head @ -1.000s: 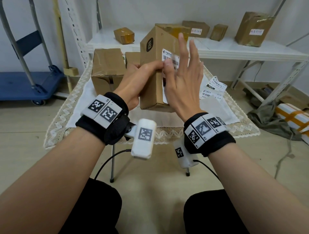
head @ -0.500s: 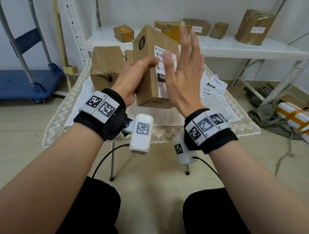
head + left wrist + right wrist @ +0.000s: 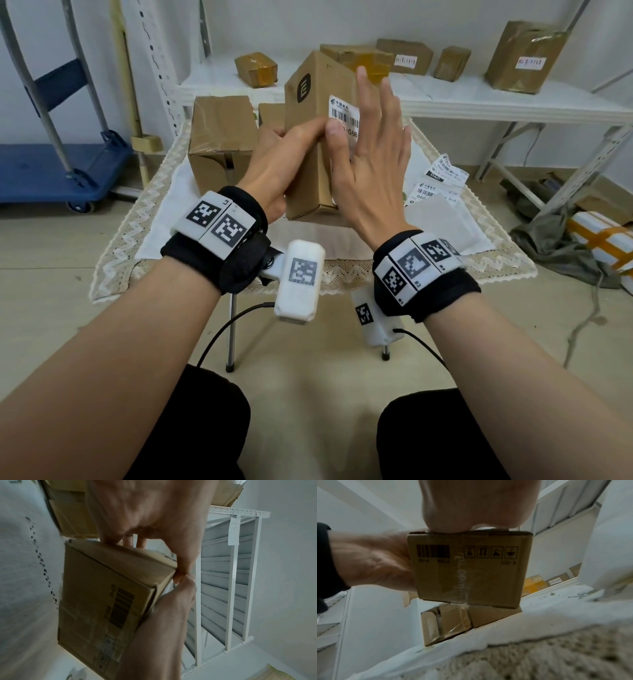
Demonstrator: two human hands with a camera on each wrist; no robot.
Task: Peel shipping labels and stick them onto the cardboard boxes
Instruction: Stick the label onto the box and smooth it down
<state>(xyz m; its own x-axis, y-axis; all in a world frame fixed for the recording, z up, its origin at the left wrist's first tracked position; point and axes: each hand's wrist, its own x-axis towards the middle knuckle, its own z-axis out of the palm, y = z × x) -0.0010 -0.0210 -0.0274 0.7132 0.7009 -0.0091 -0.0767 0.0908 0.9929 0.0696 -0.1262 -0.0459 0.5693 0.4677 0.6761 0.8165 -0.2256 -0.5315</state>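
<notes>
Centrally, my left hand (image 3: 284, 161) grips a tall cardboard box (image 3: 308, 113), held upright above the cloth-covered counter (image 3: 164, 205); the thumb lies across the near edge and the fingers wrap round the far side. My right hand (image 3: 370, 164) is released, its fingers straight and slightly spread, the palm laid flat against the white shipping label (image 3: 342, 109) on the box face turned towards it. The label's upper part, with barcode, shows above my right thumb; its lower part is covered by the palm. From the right wrist view, the underside of the box (image 3: 467, 568) bears a printed barcode and four handling symbols, with clear tape along its seam, and the heel of my right hand (image 3: 476, 504) rests at its upper edge. Behind, a larger taped box (image 3: 222, 137) stands on the counter. Loose labels (image 3: 445, 171) lie at the counter's right side. Further boxes, some labelled, sit on the white shelf (image 3: 513, 99) beyond.
</notes>
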